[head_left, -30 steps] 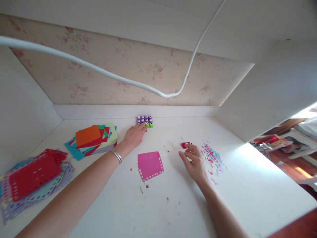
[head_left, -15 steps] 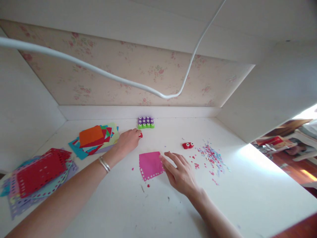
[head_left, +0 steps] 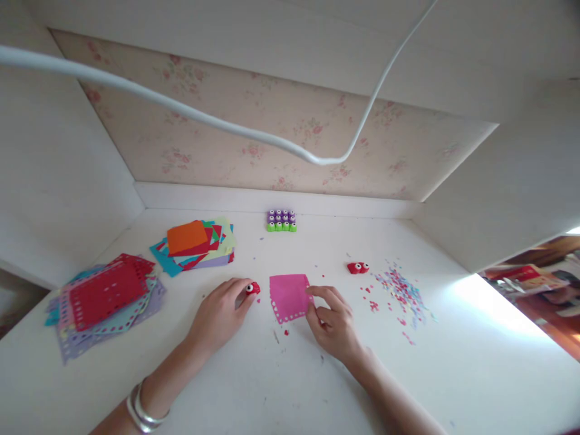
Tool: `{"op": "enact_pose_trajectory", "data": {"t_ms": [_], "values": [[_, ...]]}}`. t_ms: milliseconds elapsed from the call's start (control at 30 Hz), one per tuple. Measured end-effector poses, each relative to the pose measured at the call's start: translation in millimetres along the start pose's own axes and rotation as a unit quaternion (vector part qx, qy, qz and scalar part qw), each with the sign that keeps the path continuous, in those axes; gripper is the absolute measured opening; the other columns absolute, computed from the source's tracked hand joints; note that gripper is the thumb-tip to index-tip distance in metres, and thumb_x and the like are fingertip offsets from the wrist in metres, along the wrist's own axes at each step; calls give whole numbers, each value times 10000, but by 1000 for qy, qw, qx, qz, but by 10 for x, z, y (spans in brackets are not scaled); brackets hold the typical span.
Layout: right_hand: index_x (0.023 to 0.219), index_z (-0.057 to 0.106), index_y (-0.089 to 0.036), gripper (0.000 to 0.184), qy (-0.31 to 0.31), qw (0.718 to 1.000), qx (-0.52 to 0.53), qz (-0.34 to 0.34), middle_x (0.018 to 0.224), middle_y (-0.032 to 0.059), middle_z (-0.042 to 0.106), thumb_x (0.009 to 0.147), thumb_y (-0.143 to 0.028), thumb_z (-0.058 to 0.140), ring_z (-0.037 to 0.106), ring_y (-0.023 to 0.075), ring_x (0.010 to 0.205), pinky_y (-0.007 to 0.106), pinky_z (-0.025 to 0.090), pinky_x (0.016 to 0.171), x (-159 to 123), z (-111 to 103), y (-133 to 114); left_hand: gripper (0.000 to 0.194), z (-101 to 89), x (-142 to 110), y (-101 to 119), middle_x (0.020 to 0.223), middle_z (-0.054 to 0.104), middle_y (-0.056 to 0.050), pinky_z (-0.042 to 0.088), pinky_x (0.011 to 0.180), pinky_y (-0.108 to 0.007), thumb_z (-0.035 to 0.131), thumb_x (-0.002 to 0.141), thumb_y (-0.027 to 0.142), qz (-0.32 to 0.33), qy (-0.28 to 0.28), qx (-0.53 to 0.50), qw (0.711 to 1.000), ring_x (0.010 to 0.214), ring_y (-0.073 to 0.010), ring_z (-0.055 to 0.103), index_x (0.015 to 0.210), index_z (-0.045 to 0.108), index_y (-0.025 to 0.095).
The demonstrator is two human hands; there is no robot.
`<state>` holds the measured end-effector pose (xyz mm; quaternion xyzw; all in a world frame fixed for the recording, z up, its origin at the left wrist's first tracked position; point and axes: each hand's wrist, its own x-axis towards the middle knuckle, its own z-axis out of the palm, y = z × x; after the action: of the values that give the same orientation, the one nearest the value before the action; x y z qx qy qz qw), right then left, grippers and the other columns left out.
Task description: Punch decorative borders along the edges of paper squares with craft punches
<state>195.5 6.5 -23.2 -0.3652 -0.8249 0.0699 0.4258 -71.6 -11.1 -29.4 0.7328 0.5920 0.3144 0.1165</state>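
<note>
Between the thumb and fingers of my left hand (head_left: 220,314) is a small red craft punch (head_left: 255,288) with a white-and-black button on top, held just left of the pink paper (head_left: 289,295). That square sheet lies on the table, with little holes punched along its bottom and right edges. My right hand (head_left: 334,319) has its thumb and index finger closed at the sheet's right edge. Two more red punches (head_left: 357,267) stand side by side beyond my right hand. Rows of purple and green punches (head_left: 281,221) are lined up near the back wall.
Stacked coloured paper (head_left: 188,239) lies at the back left. Nearer on the left is a pile of hole-edged sheets (head_left: 106,296). Tiny paper cut-outs (head_left: 405,293) are scattered to the right. A white cable (head_left: 272,138) hangs across in front of the flowered wall.
My left hand has come away from the punch rows towards me, bringing a red punch beside the pink sheet. My right hand left the red punches and took the sheet's right edge.
</note>
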Motion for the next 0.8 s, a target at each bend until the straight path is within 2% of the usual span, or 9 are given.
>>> {"op": "enact_pose_trajectory", "data": {"t_ms": [133, 200, 233, 300, 367, 433, 533, 667, 800], "values": [[448, 422, -173, 413, -18, 999, -8, 31, 1230, 67, 627, 831, -104, 560, 637, 210, 947, 375, 513, 776, -22, 39, -27, 187, 44, 29, -10, 1082, 681, -11, 499, 904, -336, 536, 942, 299, 14, 14, -9, 1000, 988, -189, 641, 1115, 595, 259], [468, 461, -180, 381, -39, 998, -12, 39, 1259, 75, 610, 833, -129, 559, 634, 217, 965, 385, 517, 799, -9, 37, -42, 195, 56, 32, -25, 1095, 677, -22, 490, 935, -363, 527, 950, 297, 19, 17, -9, 1000, 1014, -197, 627, 1127, 593, 248], [533, 531, -190, 308, -48, 998, -15, 45, 1266, 83, 604, 836, -151, 567, 631, 225, 984, 395, 520, 821, 4, 40, -46, 202, 63, 28, -35, 1104, 675, -28, 487, 947, -376, 525, 953, 298, 20, 16, -8, 1000, 1027, -201, 622, 1135, 593, 244], [823, 663, -204, 75, -72, 995, -29, 66, 1269, 106, 602, 851, -219, 595, 614, 248, 1048, 426, 518, 883, 33, 62, -33, 220, 78, 15, -57, 1129, 673, -40, 481, 967, -399, 532, 950, 296, 22, 13, -6, 1000, 1046, -211, 618, 1153, 595, 240], [1143, 623, -192, 288, -89, 988, -68, 102, 1273, 132, 601, 874, -296, 603, 577, 285, 1132, 479, 501, 942, 50, 106, 10, 238, 93, 1, -79, 1150, 671, -49, 476, 983, -415, 547, 941, 285, 27, 8, -4, 1000, 1060, -222, 617, 1170, 598, 246], [1269, 567, -178, 413, -97, 978, -124, 139, 1308, 157, 585, 895, -351, 590, 524, 333, 1213, 546, 475, 973, 40, 157, 77, 246, 104, -9, -95, 1159, 671, -53, 479, 985, -412, 553, 936, 276, 34, 3, -7, 999, 1071, -226, 617, 1176, 605, 255], [1267, 596, -174, 418, -106, 969, -164, 153, 1345, 164, 569, 904, -380, 585, 491, 367, 1259, 594, 445, 1001, -14, 201, 187, 263, 101, -15, -97, 1179, 663, -55, 482, 994, -390, 557, 930, 262, 38, -6, -18, 999, 1103, -222, 609, 1189, 609, 258], [1148, 672, -212, 268, -113, 977, -114, 142, 1275, 111, 628, 925, -301, 552, 575, 293, 1170, 534, 464, 1014, -77, 199, 280, 252, 81, -14, -67, 1161, 663, -44, 494, 982, -345, 555, 921, 218, 42, -19, -42, 998, 1087, -198, 616, 1163, 620, 253], [1302, 579, -137, 454, -96, 973, -118, 171, 1321, 164, 594, 902, -352, 588, 510, 330, 1259, 558, 451, 1036, -105, 211, 310, 210, 69, -11, -37, 1117, 672, -29, 505, 945, -313, 560, 922, 215, 35, -24, -57, 997, 1047, -183, 630, 1118, 620, 256]]}}
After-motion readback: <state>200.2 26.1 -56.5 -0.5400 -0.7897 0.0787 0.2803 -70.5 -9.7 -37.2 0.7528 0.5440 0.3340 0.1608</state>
